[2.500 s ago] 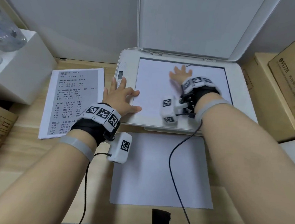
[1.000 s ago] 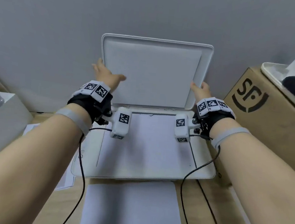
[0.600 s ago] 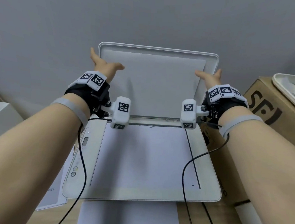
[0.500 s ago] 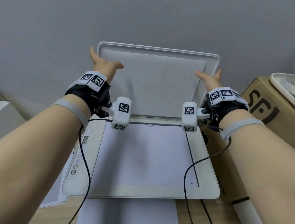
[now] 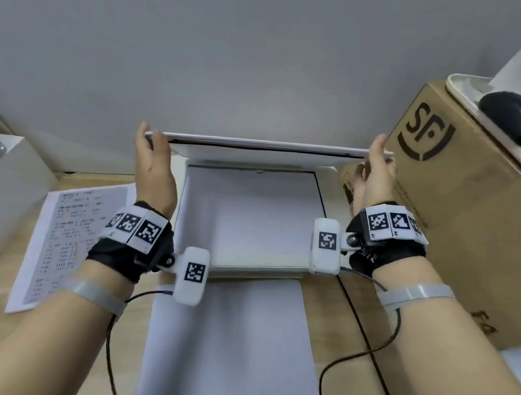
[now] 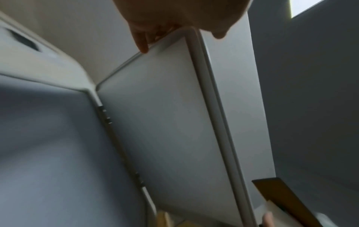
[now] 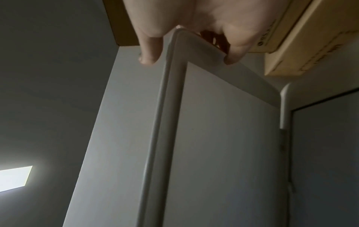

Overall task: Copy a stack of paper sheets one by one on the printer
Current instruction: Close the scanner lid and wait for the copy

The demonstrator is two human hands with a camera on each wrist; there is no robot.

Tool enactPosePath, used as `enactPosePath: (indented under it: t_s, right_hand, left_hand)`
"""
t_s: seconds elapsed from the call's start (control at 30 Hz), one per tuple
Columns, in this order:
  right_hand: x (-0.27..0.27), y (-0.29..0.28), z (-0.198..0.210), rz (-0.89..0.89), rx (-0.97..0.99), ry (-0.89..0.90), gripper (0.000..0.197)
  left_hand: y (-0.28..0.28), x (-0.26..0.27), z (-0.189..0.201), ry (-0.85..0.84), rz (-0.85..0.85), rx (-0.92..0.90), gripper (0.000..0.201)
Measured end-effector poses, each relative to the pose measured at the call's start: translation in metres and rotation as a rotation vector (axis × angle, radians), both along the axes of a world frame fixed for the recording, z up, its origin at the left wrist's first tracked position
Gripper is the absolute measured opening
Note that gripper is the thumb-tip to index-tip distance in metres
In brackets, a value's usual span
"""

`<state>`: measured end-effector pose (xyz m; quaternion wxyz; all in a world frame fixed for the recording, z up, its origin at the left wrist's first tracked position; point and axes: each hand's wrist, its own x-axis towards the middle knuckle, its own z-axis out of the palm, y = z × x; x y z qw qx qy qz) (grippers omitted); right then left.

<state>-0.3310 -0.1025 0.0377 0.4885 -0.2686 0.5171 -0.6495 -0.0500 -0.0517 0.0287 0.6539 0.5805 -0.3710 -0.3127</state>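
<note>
The white printer lid (image 5: pixel 266 144) hangs half lowered, edge-on to the head view, over a blank-backed sheet (image 5: pixel 248 215) lying on the scanner glass. My left hand (image 5: pixel 153 161) pinches the lid's front left corner, and my right hand (image 5: pixel 376 172) pinches its front right corner. In the left wrist view my left hand (image 6: pixel 180 30) has a finger on the inner face of the lid (image 6: pixel 165 122) and the thumb over its rim. In the right wrist view my right hand (image 7: pixel 187 36) straddles the corner of the lid (image 7: pixel 213 138). A printed sheet stack (image 5: pixel 62 244) lies on the table to the left.
A large white sheet (image 5: pixel 226 335) lies in front of the printer (image 5: pixel 256 270). A big cardboard box (image 5: pixel 468 229) stands close on the right, nearly touching my right hand. A white box (image 5: pixel 4 183) sits at the far left. The grey wall is right behind the lid.
Both hands left the sheet on the glass and took the upright lid by its top corners. Since half a second ago they have swung it down toward me, about halfway.
</note>
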Motion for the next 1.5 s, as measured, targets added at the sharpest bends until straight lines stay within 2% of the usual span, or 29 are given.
enactPosePath:
  t_s: [0.03,0.13,0.23,0.27,0.33,0.37,0.53,0.87,0.93,1.03,1.1,1.2,1.27,1.43,1.5]
  right_hand:
    - [0.001,0.009,-0.007,-0.02,-0.006,-0.037,0.06]
    - [0.0,0.029,-0.028,-0.082,0.007,-0.047,0.048]
    - [-0.002,0.042,-0.048,-0.134,0.06,0.079,0.047]
    - [-0.004,0.046,-0.054,-0.143,0.093,0.15,0.051]
    - [-0.008,0.053,-0.063,-0.137,0.152,0.28,0.057]
    - [-0.01,0.056,-0.067,-0.129,0.182,0.34,0.057]
    - [-0.012,0.07,-0.09,-0.073,0.26,0.597,0.054]
    - [-0.008,0.071,-0.106,0.084,0.375,1.277,0.053]
    - [-0.011,0.068,-0.107,0.145,0.412,1.312,0.058]
    - [-0.014,0.063,-0.105,0.283,0.483,1.332,0.063]
    - [-0.015,0.061,-0.105,0.316,0.5,1.332,0.065]
    - [-0.015,0.059,-0.106,0.278,0.491,1.335,0.069]
    - [-0.015,0.058,-0.108,0.254,0.484,1.345,0.07]
    - [-0.015,0.058,-0.109,0.241,0.49,1.373,0.07]
    - [-0.015,0.057,-0.11,0.248,0.498,1.386,0.069]
  left_hand:
    - [0.012,-0.002,-0.01,0.029,0.015,0.01,0.069]
    - [0.034,-0.002,-0.035,0.09,0.025,0.027,0.054]
    - [0.047,0.001,-0.045,0.119,-0.031,0.079,0.04]
    - [0.05,0.004,-0.049,0.107,-0.037,0.116,0.045]
    - [0.056,0.008,-0.055,0.038,-0.05,0.208,0.061]
    - [0.059,0.01,-0.058,-0.026,-0.066,0.259,0.062]
    - [0.067,0.007,-0.067,-0.5,-0.13,0.529,0.05]
    - [0.063,0.024,-0.088,-0.729,-0.208,0.645,0.065]
    - [0.059,0.038,-0.083,-0.824,-0.187,0.598,0.062]
    - [0.05,0.067,-0.073,-1.032,-0.12,0.574,0.045]
    - [0.043,0.083,-0.069,-1.14,-0.139,0.674,0.053]
    - [0.037,0.094,-0.068,-1.303,-0.278,0.792,0.071]
    - [0.033,0.096,-0.068,-1.402,-0.371,0.812,0.071]
    - [0.024,0.09,-0.068,-1.464,-0.408,0.879,0.066]
    - [0.018,0.088,-0.069,-1.408,-0.39,0.905,0.064]
